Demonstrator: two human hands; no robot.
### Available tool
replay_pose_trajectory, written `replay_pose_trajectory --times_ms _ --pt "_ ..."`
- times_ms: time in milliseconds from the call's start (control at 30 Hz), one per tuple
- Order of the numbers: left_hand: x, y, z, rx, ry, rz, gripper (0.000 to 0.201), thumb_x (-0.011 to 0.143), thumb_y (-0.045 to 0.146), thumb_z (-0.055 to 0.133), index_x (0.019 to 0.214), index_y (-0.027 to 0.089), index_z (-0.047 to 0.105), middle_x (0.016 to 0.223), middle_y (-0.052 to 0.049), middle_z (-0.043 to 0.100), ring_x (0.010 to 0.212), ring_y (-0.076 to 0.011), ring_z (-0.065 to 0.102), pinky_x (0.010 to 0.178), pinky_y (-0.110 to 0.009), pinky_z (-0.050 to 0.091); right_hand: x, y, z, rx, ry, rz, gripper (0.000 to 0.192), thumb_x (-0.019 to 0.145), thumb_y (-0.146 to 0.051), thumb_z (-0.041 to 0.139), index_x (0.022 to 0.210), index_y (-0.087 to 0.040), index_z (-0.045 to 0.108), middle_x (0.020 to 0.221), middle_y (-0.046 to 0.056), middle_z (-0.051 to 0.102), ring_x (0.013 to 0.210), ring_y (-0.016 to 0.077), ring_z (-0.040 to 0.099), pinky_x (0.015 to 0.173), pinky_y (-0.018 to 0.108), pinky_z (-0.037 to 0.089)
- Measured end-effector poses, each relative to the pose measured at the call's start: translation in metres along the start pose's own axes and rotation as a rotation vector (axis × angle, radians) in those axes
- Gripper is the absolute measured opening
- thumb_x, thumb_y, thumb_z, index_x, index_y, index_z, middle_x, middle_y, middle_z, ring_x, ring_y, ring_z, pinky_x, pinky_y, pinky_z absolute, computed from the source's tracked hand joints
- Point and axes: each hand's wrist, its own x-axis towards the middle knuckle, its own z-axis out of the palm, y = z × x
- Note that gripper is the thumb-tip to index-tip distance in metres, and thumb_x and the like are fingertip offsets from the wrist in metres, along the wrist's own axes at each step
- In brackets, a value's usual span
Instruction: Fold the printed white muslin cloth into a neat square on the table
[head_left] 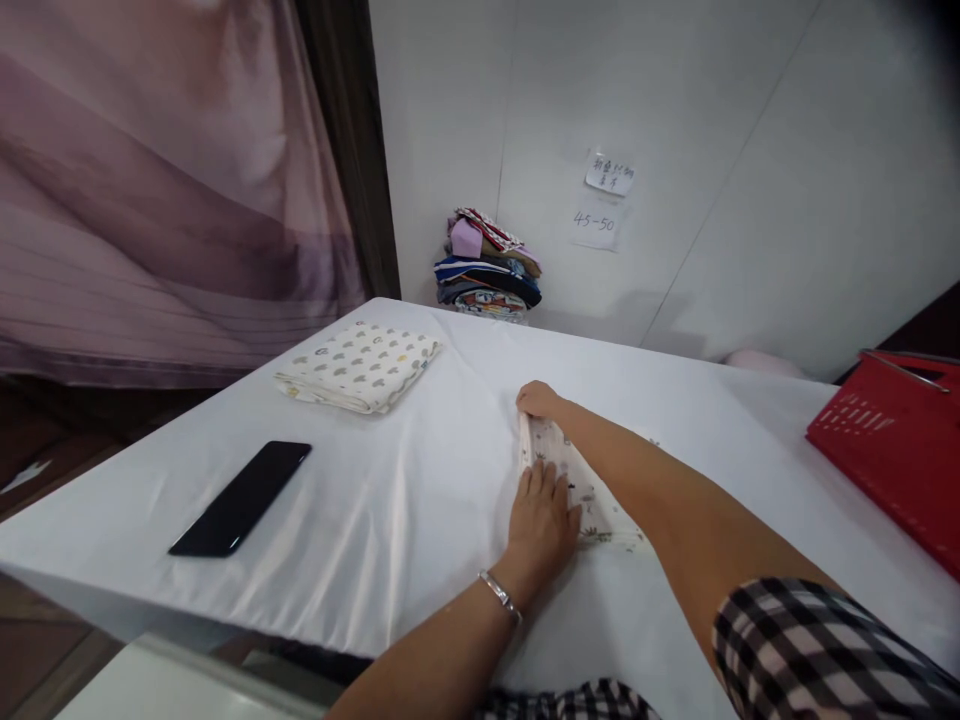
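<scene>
A small white patterned cloth (581,490) lies folded into a narrow strip on the white table (390,500). My left hand (540,520) lies flat on its near end, fingers spread, a silver bracelet at the wrist. My right hand (536,398) reaches over the cloth and presses or pinches its far end; my forearm hides much of the cloth. A folded cloth with a small grey and yellow print (360,366) rests further left on the table.
A black phone (241,498) lies near the table's left front edge. A stack of folded colourful fabrics (487,265) sits against the far wall. A red plastic basket (896,445) stands at the right. Two paper notes (604,200) hang on the wall. A pink curtain (150,180) hangs left.
</scene>
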Motion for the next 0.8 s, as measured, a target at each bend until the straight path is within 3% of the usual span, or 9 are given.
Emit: replay_pose_trajectory --times_ms 100,167,267,367,500,633,700,800 --pt "0.001 0.000 0.000 0.009 -0.030 -0.017 0.040 0.087 0.033 0.041 0.119 0.013 0.054 0.130 -0.015 0.051 0.131 -0.0298 0.034 0.106 -0.051 0.030 -0.014 0.019 0.002 0.097 0.102 -0.035 0.033 0.089 -0.021 0.038 0.112 -0.016 0.062 0.099 0.006 0.069 0.088 0.0161 0.063 0.073 0.023 0.048" --pt "0.002 0.000 0.000 0.012 -0.046 -0.019 0.040 0.087 0.034 0.040 0.119 0.013 0.054 0.131 -0.014 0.051 0.131 -0.0294 0.033 0.107 -0.049 0.029 -0.027 0.027 0.009 0.123 0.182 -0.050 0.038 0.091 -0.020 0.030 0.117 -0.017 0.057 0.111 0.006 0.064 0.098 0.0159 0.059 0.081 0.024 0.045" --pt "0.003 0.001 -0.002 0.016 -0.064 -0.023 0.042 0.088 0.035 0.039 0.120 0.013 0.054 0.132 -0.013 0.050 0.129 -0.0292 0.035 0.107 -0.048 0.029 -0.044 0.025 0.028 0.118 0.249 -0.112 0.034 0.091 -0.022 0.034 0.117 -0.018 0.056 0.120 0.006 0.058 0.111 0.0172 0.051 0.092 0.026 0.038" --pt "0.004 0.001 -0.003 0.021 -0.072 -0.030 0.043 0.088 0.035 0.039 0.121 0.012 0.053 0.132 -0.014 0.050 0.129 -0.0286 0.037 0.107 -0.047 0.030 -0.051 0.017 0.044 0.101 0.255 -0.175 0.033 0.090 -0.025 0.039 0.120 -0.017 0.052 0.122 0.008 0.057 0.112 0.0181 0.049 0.096 0.028 0.033" --pt "0.004 0.002 -0.004 0.048 -0.054 -0.028 0.042 0.088 0.035 0.038 0.120 0.013 0.054 0.131 -0.013 0.051 0.128 -0.0285 0.038 0.106 -0.047 0.030 -0.050 0.013 0.048 0.091 0.258 -0.188 0.037 0.092 -0.024 0.035 0.126 -0.016 0.045 0.128 0.010 0.052 0.117 0.0187 0.046 0.099 0.032 0.029" --pt "0.003 0.002 -0.005 0.058 -0.023 -0.023 0.041 0.089 0.035 0.038 0.119 0.013 0.054 0.129 -0.012 0.053 0.126 -0.0274 0.039 0.106 -0.046 0.030 -0.059 0.018 0.050 0.104 0.290 -0.189 0.041 0.093 -0.027 0.032 0.130 -0.015 0.042 0.139 0.010 0.041 0.130 0.0204 0.031 0.105 0.038 0.022" --pt "0.003 0.002 -0.005 0.057 -0.020 -0.005 0.039 0.089 0.033 0.039 0.119 0.013 0.054 0.126 -0.012 0.055 0.125 -0.0265 0.040 0.106 -0.046 0.029 -0.065 0.021 0.053 0.157 0.294 -0.223 0.044 0.092 -0.028 0.033 0.133 -0.015 0.039 0.144 0.010 0.034 0.135 0.0203 0.022 0.108 0.040 0.016" --pt "0.004 0.002 -0.007 0.059 -0.022 0.009 0.037 0.088 0.032 0.040 0.117 0.013 0.055 0.125 -0.012 0.055 0.124 -0.0272 0.041 0.106 -0.047 0.029 -0.069 0.024 0.054 0.312 0.258 -0.249 0.044 0.091 -0.028 0.037 0.132 -0.014 0.044 0.144 0.009 0.035 0.135 0.0190 0.025 0.110 0.038 0.017"
